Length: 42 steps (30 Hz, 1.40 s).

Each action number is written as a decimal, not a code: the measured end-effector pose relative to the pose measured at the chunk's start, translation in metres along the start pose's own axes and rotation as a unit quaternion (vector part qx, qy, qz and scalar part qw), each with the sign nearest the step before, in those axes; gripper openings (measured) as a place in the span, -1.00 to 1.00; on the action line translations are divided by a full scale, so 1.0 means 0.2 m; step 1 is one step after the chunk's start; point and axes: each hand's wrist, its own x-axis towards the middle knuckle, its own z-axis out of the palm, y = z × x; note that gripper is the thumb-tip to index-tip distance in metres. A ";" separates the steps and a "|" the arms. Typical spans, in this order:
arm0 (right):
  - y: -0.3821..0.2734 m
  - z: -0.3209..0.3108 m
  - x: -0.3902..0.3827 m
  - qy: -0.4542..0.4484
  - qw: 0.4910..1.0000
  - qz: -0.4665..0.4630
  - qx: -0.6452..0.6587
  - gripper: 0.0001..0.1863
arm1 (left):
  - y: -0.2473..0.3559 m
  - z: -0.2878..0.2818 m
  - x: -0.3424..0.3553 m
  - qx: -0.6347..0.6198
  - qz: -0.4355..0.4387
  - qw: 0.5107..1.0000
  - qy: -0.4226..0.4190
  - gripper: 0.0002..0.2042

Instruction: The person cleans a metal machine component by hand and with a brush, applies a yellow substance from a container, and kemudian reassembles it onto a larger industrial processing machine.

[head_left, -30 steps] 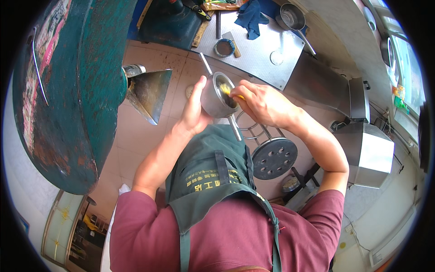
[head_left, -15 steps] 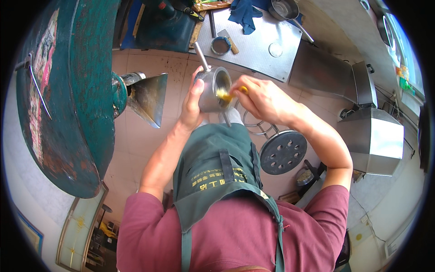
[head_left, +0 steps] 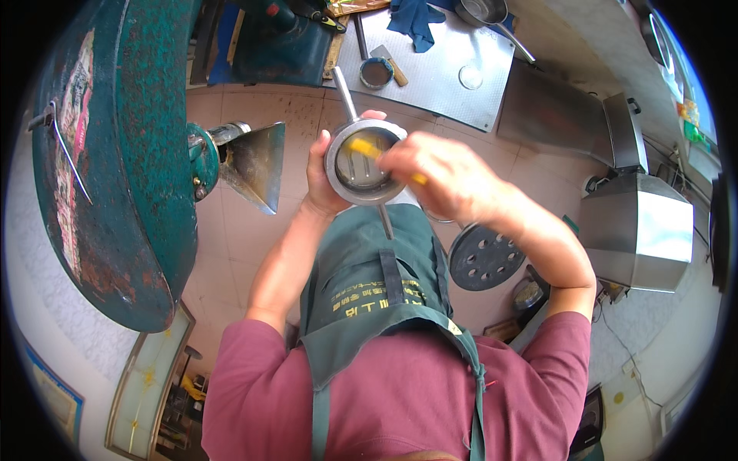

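Note:
My left hand (head_left: pixel 323 182) is wrapped round a steel cylinder (head_left: pixel 334 165) with two rod handles, one pointing up the picture, the other toward my apron. Its round opening faces the camera, showing slot-like shapes at the bottom. My right hand (head_left: pixel 434 173) grips a yellow tool (head_left: pixel 363 148), which looks like a brush; its head is inside the cylinder, slightly blurred. A green apron (head_left: pixel 354 261) hangs below my hands. Left of them, a metal chute (head_left: pixel 257 165) sticks out from a worn green machine (head_left: pixel 150 215).
A metal-topped table (head_left: pixel 438 92) ahead carries a small pot (head_left: pixel 377 73), a scraper (head_left: pixel 393 67), a blue cloth (head_left: pixel 411 23) and a long-handled pan (head_left: pixel 480 11). A black stool seat (head_left: pixel 486 259) with holes is at my right, beside angular steel equipment (head_left: pixel 638 234).
The cylinder has turned so its opening now faces the camera, and sits slightly higher. My right hand has moved the yellow tool further left inside it. My left hand has shifted round the cylinder.

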 end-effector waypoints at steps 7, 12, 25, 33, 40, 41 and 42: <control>-0.06 -0.09 0.01 -0.032 0.998 -0.003 -0.062 -0.67 | -0.02 -0.03 -0.01 -0.082 -0.031 0.996 -0.029 -0.20; -0.12 -0.09 0.00 -0.103 0.993 0.031 0.052 -0.70 | -0.01 0.00 -0.03 -0.074 -0.056 0.994 0.066 -0.23; -0.06 -0.10 0.05 -0.050 0.994 0.099 -0.007 -0.84 | -0.01 0.02 -0.03 -0.023 -0.040 0.998 0.040 -0.31; -0.06 -0.08 -0.01 -0.068 0.995 0.057 -0.039 -0.70 | -0.05 0.04 -0.05 -0.025 -0.045 0.997 0.061 -0.28; -0.08 -0.05 -0.09 -0.046 0.996 -0.002 -0.080 -0.67 | -0.06 0.05 -0.07 -0.039 -0.027 0.997 0.059 -0.28; -0.11 -0.01 -0.09 -0.055 0.998 -0.005 -0.032 -0.66 | -0.07 0.01 -0.07 -0.037 -0.031 0.997 0.062 -0.26; -0.15 0.02 -0.10 -0.065 0.998 -0.010 0.017 -0.66 | -0.06 0.01 -0.06 -0.034 -0.033 0.997 0.067 -0.25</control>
